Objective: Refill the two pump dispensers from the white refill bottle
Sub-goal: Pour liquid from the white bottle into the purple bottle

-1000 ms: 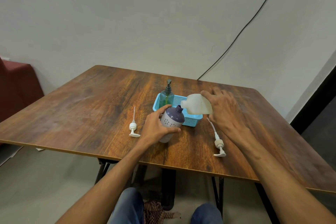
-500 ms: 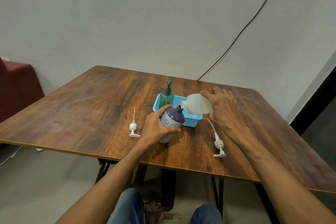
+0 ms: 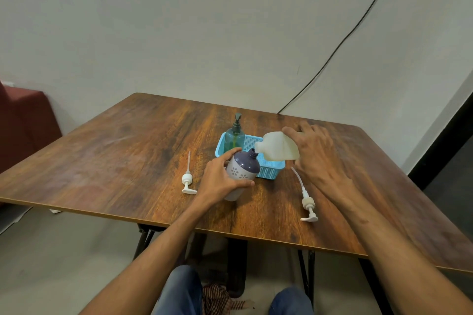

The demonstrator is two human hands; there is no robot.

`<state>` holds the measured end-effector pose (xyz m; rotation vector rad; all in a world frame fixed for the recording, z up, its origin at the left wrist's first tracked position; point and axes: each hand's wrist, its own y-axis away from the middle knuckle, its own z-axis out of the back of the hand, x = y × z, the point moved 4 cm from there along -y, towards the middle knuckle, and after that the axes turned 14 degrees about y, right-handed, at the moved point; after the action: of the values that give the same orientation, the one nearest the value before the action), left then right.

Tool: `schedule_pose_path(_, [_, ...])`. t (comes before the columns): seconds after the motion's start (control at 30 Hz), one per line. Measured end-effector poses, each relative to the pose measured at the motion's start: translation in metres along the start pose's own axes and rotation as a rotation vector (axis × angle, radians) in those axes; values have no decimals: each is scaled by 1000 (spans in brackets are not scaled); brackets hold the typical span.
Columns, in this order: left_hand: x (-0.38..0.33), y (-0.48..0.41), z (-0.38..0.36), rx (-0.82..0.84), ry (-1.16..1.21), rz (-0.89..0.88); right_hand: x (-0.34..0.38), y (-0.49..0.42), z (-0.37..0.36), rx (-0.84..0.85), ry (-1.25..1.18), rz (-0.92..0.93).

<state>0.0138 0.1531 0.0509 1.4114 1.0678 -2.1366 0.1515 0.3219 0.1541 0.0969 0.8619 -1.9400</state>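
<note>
My left hand (image 3: pixel 219 179) grips a white dispenser bottle with a purple top (image 3: pixel 242 171), tilted towards the right, its neck open with no pump on it. My right hand (image 3: pixel 312 158) holds the white refill bottle (image 3: pixel 277 146) tipped on its side, with its mouth right at the dispenser's open neck. Two white pump heads lie on the table: one (image 3: pixel 187 179) to the left of my left hand, the other (image 3: pixel 307 201) below my right hand. A green pump dispenser (image 3: pixel 235 136) stands in a blue basket (image 3: pixel 271 171) behind the bottles.
The wooden table (image 3: pixel 122 161) ends close to my knees at the front edge. A black cable (image 3: pixel 340 45) runs down the wall to the table's back edge. A dark red seat (image 3: pixel 23 120) stands at the far left.
</note>
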Motion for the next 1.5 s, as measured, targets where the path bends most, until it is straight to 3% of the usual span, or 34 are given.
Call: schedule_pose_path(1.5, [3, -4, 0, -9, -25, -11, -2, -1, -2, 14, 16, 11])
